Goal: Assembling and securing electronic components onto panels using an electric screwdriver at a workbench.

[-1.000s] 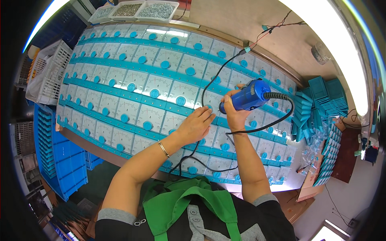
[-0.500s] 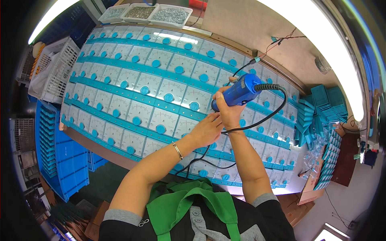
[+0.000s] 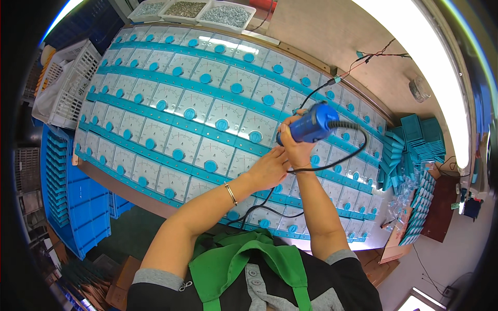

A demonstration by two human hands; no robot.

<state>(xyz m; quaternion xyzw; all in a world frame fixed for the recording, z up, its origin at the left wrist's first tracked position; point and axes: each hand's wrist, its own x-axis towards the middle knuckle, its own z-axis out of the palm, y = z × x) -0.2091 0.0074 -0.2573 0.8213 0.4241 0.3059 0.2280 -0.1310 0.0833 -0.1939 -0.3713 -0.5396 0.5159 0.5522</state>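
Observation:
Rows of square panel meters (image 3: 211, 147), each with a clear face, a needle scale and a round teal knob, cover the bench, with teal strips between the rows. My right hand (image 3: 298, 149) is wrapped round a blue electric screwdriver (image 3: 313, 124), held tilted over the meters right of the middle. From the tool's back end a black cord (image 3: 359, 145) loops down past my right wrist. Close beside the tool's front end, my left hand (image 3: 267, 169) has its fingers drawn together over a meter. Its fingertips are partly hidden, and whatever they pinch cannot be made out.
White trays of small metal parts (image 3: 224, 17) stand along the far edge. At left are a white plastic basket (image 3: 78, 85) and blue crates (image 3: 83, 207). Teal housings (image 3: 415, 137) are stacked at right. A thin wire (image 3: 358, 62) hangs behind the tool.
The view has shifted slightly, so the meters sit a little differently in it. Both hands and the screwdriver keep nearly the same place; the tool's back end has dipped slightly.

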